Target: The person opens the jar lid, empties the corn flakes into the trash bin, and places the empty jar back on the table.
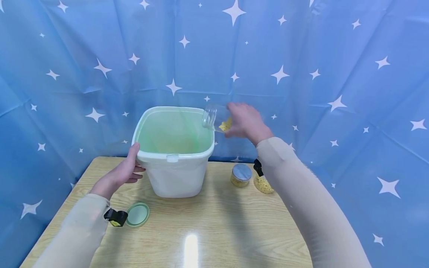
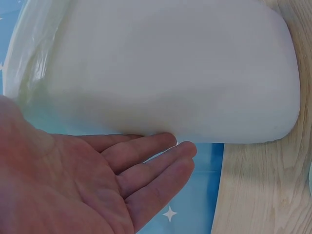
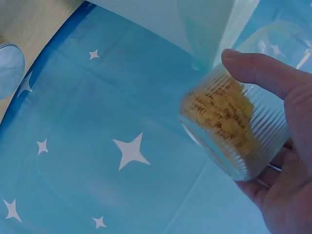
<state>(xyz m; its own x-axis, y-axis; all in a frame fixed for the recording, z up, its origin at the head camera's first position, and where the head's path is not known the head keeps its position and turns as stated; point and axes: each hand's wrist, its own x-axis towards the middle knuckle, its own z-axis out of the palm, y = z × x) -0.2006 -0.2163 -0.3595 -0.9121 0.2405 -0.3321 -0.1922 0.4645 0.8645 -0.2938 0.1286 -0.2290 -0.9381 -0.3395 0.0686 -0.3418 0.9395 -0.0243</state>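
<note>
A white bin (image 1: 175, 176) with a light green plastic liner (image 1: 167, 128) over its mouth stands at the back of the table. My left hand (image 1: 125, 167) rests against its left side, thumb by the rim; in the left wrist view the fingers (image 2: 146, 170) are nearly straight beside the wall. My right hand (image 1: 246, 121) grips a clear ribbed jar (image 3: 273, 114), tipped on its side with its mouth over the bin's right rim. Yellow flakes (image 3: 222, 114) lie toward the jar's bottom. The bin's floor is hidden.
A silver-lidded jar (image 1: 241, 174) of yellow contents stands right of the bin. Another container of yellow flakes (image 1: 263, 184) is partly hidden by my right sleeve. A round green lid (image 1: 137, 214) lies near my left wrist. A blue star-patterned curtain (image 1: 207, 44) hangs behind the table.
</note>
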